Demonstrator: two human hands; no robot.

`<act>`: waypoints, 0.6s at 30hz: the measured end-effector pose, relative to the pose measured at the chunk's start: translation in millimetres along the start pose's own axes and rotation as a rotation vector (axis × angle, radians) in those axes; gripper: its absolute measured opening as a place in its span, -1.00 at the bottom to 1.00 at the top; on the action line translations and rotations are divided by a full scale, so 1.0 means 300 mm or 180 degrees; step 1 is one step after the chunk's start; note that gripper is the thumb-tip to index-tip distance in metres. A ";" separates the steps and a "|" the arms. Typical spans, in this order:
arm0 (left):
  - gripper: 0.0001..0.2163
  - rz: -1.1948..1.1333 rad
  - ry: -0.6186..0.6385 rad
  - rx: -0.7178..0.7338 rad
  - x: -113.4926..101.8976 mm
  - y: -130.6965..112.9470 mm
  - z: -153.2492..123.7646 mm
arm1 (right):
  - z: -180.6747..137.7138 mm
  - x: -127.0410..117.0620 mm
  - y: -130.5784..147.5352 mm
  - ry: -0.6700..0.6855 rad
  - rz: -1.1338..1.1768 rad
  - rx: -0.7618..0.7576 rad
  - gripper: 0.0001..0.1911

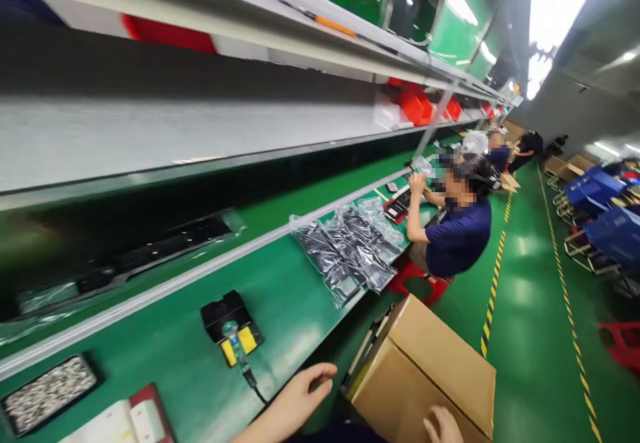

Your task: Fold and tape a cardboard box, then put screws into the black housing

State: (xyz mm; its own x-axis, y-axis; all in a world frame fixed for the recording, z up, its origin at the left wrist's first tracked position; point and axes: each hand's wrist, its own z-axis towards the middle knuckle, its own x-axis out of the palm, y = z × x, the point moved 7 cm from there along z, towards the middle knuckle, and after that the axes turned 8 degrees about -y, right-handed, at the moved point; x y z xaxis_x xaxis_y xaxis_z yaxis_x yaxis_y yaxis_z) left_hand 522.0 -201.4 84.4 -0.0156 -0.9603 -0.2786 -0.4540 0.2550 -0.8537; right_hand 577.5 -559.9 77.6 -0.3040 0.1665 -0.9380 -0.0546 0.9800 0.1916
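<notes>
My left hand [311, 393] is over the front edge of the green bench, its thumb and fingers apart with nothing between them. Right of it stands a closed cardboard box [425, 369]. In front of the box's near side is my right hand [444, 424], cut off by the bottom edge and slightly blurred. Its visible fingers look apart, holding nothing I can see; whether they touch the cardboard I cannot tell. On the bench near my left hand sits a black and yellow fixture [233, 326] with a small green circuit board [231, 331] and a black cable [257, 389].
Several bagged black parts [345, 249] lie farther along the bench [280, 276]. A tray of small metal pieces [50, 389] is at left. A co-worker [457, 223] sits beyond the bags on a red stool [425, 286]. Striped tape [493, 296] marks the floor.
</notes>
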 end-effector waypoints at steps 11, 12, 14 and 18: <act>-0.66 0.1139 0.0305 0.0853 0.438 -0.277 0.069 | 0.094 0.050 -0.252 0.0370 0.0080 0.0329 -0.65; -0.66 0.1229 0.0329 0.0881 0.441 -0.267 0.051 | 0.057 0.057 -0.231 0.0408 0.0099 0.0258 -0.67; -0.66 0.1381 0.0285 0.0879 0.413 -0.241 0.028 | -0.051 0.069 -0.188 0.0426 0.0111 0.0147 -0.72; -0.63 0.1573 0.0217 0.0854 0.329 -0.190 0.027 | -0.324 0.107 -0.101 0.0664 0.0184 -0.0079 -0.77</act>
State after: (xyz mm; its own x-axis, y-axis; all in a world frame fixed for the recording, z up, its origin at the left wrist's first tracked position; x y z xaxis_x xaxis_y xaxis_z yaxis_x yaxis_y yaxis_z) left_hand 553.6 -309.7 101.9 -0.2303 -0.7222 -0.6522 -0.1359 0.6875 -0.7134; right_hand 476.8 -594.8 69.7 -0.4974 0.1936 -0.8456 -0.0540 0.9660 0.2529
